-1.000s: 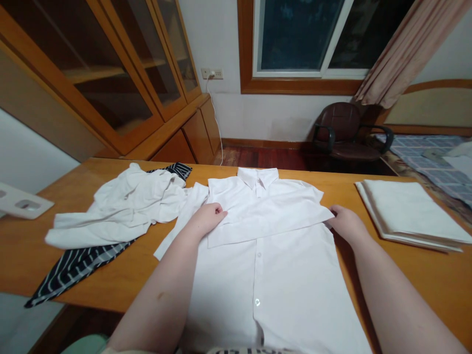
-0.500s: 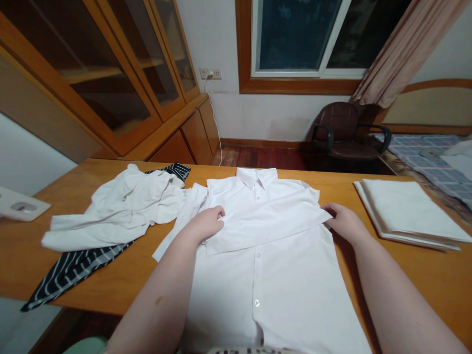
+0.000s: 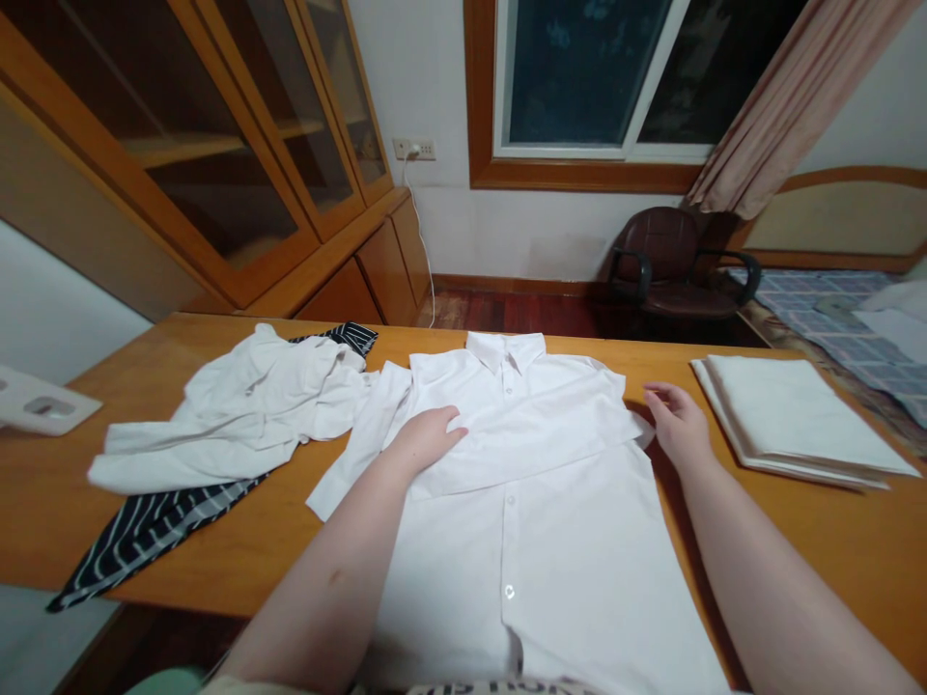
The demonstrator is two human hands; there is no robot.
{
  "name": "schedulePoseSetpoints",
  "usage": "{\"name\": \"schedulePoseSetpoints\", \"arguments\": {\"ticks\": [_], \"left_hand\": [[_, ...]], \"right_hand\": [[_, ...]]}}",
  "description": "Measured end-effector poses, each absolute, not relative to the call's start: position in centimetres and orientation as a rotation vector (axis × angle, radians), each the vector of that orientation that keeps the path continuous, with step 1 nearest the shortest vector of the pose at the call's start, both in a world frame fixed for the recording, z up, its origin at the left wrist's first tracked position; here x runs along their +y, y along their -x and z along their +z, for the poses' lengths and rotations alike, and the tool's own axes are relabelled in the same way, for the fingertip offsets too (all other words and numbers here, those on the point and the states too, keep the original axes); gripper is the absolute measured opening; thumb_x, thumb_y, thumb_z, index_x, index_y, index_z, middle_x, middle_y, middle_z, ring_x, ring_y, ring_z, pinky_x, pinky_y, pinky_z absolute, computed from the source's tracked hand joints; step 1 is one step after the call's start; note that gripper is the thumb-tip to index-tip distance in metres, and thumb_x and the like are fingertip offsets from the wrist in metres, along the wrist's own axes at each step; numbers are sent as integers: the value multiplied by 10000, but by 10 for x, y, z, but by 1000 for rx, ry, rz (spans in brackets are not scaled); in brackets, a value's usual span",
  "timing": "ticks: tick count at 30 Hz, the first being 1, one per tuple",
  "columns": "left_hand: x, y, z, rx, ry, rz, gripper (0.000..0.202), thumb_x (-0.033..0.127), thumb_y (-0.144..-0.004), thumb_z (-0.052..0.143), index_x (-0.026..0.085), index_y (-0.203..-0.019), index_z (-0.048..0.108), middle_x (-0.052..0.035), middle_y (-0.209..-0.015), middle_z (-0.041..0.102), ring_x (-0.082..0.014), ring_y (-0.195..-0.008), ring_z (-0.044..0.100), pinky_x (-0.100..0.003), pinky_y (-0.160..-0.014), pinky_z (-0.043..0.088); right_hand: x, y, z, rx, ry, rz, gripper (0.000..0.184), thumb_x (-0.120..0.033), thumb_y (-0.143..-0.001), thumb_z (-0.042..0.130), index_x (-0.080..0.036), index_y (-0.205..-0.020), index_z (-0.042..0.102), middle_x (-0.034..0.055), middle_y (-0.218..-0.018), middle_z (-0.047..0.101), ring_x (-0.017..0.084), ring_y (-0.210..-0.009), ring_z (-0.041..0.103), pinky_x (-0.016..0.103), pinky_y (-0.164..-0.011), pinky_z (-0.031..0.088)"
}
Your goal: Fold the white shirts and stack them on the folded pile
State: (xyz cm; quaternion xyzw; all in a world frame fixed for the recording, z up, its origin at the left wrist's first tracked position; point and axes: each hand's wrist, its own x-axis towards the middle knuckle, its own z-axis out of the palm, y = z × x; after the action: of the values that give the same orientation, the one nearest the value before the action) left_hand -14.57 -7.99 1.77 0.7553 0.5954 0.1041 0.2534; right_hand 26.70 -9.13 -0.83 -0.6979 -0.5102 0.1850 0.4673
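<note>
A white button-up shirt [image 3: 565, 550] lies front up on the table, its collar at the far end. One sleeve [image 3: 536, 434] is laid across the chest, and the other sleeve [image 3: 354, 463] slants out to the left, partly behind my forearm. My left hand [image 3: 429, 439] rests on the fabric at the left end of the crossing sleeve, thumb apart from the fingers. Just beyond the shirt's right side, my right hand [image 3: 677, 425] is open with loosely curled fingers, close to the tip of the folded cloth and holding nothing.
Left on the wooden table [image 3: 782, 569] lies a crumpled white garment [image 3: 253, 405] over a black striped cloth [image 3: 159, 531]. A folded white stack [image 3: 789, 405] sits at right. Beyond are an office chair [image 3: 662, 261], a bed [image 3: 832, 299] and a glass-door cabinet [image 3: 238, 154].
My right hand has let go of the sleeve's right tip and opened beside it. My left hand has loosened from a pinch and moved slightly right on the cloth.
</note>
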Motion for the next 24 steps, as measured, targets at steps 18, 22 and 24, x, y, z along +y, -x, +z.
{"name": "schedulePoseSetpoints", "arguments": {"ticks": [18, 22, 24], "left_hand": [[-83, 147, 15, 1623, -2220, 165, 327, 425, -836, 482, 207, -1042, 613, -118, -1060, 671, -282, -950, 623, -334, -761, 446], [-83, 145, 17, 1629, -2234, 119, 321, 424, -842, 476, 209, -1040, 610, -97, -1054, 675, -264, -950, 626, -326, -775, 451], [-83, 145, 20, 1634, -2227, 105, 331, 419, -846, 473, 207, -1062, 606, -93, -1078, 670, -254, -968, 622, -318, -796, 452]], "right_hand": [[28, -250, 36, -2179, 2248, 614, 304, -426, -782, 604, -167, -650, 694, 65, -632, 653, 191, -622, 587, 288, -642, 419], [43, -257, 34, -2238, 2280, 557, 324, -349, -754, 626, -156, -493, 627, 93, -506, 581, 236, -613, 600, 318, -633, 422], [50, -262, 32, -2259, 2232, 500, 278, -302, -739, 633, -153, -505, 636, 113, -519, 584, 264, -670, 615, 335, -666, 426]]}}
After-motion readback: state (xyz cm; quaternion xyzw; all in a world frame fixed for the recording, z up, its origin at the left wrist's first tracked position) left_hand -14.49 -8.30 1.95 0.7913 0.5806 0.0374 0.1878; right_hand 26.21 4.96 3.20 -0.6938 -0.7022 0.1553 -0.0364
